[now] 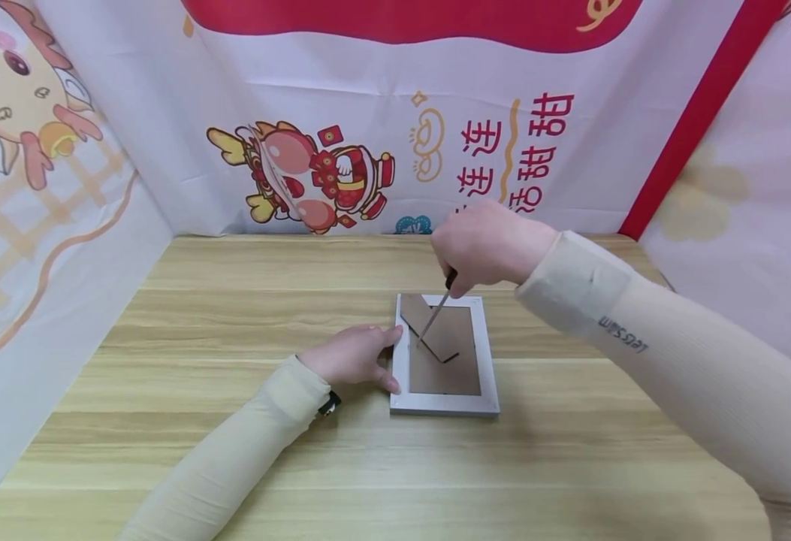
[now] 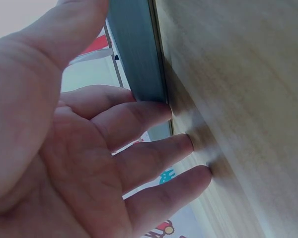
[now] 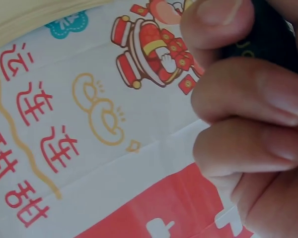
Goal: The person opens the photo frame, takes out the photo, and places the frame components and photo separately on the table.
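A white picture frame (image 1: 487, 353) lies on the table with its brown backing board (image 1: 459, 379) facing up. A brown stand leg (image 1: 414, 306) with a dark edge slants across the board. My right hand (image 1: 486, 244) grips a screwdriver (image 1: 438, 308) from above, its metal shaft slanting down to the left, tip right at the leg's dark edge. In the right wrist view my fingers curl round its dark handle (image 3: 263, 42). My left hand (image 1: 357, 357) rests against the frame's left side, fingers extended. The left wrist view shows fingertips (image 2: 161, 111) at the frame's side edge (image 2: 139, 54).
The wood-grain table (image 1: 233, 315) extends around the frame on all sides. A printed white cloth (image 1: 341, 75) hangs behind its far edge, with more cloth (image 1: 50, 248) along the left and right. A dark band (image 1: 330, 403) sits at my left wrist.
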`<action>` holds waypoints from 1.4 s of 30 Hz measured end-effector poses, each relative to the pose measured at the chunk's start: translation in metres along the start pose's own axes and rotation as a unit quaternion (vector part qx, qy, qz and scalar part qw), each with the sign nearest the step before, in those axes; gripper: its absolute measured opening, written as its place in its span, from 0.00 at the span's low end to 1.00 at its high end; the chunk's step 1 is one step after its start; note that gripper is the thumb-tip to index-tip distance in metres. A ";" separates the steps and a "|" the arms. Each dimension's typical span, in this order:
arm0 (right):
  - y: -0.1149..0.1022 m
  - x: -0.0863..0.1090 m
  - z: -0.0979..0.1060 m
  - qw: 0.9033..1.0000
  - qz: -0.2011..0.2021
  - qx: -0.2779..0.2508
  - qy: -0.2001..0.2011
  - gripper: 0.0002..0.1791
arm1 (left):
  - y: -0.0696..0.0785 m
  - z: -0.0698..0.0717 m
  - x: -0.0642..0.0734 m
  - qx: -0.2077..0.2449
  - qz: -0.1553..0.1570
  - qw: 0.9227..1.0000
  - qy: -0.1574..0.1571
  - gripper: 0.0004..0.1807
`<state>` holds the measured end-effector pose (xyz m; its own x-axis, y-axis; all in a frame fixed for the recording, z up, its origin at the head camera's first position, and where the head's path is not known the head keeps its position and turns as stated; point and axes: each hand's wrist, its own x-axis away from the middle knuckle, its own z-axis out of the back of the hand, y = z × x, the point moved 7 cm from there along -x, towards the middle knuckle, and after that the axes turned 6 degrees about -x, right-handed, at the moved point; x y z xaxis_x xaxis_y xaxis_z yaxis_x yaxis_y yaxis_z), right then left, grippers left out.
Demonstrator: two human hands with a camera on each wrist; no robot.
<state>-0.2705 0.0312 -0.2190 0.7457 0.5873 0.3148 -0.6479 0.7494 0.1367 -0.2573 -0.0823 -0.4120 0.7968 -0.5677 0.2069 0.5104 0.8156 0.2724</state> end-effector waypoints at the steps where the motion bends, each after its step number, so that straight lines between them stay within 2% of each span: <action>1: 0.000 0.000 -0.001 1.000 0.003 -0.002 0.001 0.10 | 0.000 0.000 0.001 0.000 0.000 1.000 0.000 0.55; 9: 0.000 -0.005 -0.005 1.000 0.013 -0.010 0.006 0.10 | -0.001 0.000 0.001 0.004 0.003 1.000 -0.003 0.55; 19: -0.010 -0.012 -0.003 1.000 0.010 0.005 -0.003 0.11 | 0.000 0.000 -0.001 -0.010 -0.009 1.000 0.002 0.54; 23: -0.021 -0.017 0.001 0.999 0.022 0.036 -0.006 0.14 | 0.002 0.002 0.000 -0.010 -0.018 1.000 0.002 0.52; 30: -0.047 -0.024 0.011 0.993 0.049 0.112 -0.005 0.19 | 0.006 0.004 0.001 -0.014 -0.060 0.998 0.026 0.41; 36: -0.069 -0.030 0.017 0.990 0.056 0.131 -0.014 0.17 | 0.004 0.003 0.003 -0.022 -0.047 0.998 0.023 0.45; 42: -0.082 -0.037 0.020 0.989 0.052 0.139 -0.017 0.14 | 0.004 0.003 0.002 -0.016 -0.050 0.998 0.023 0.40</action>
<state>-0.2478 -0.0576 -0.2229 0.6703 0.6421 0.3721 -0.7420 0.5696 0.3536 -0.2546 -0.0806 -0.4076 0.7556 -0.6408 0.1361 0.5972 0.7591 0.2590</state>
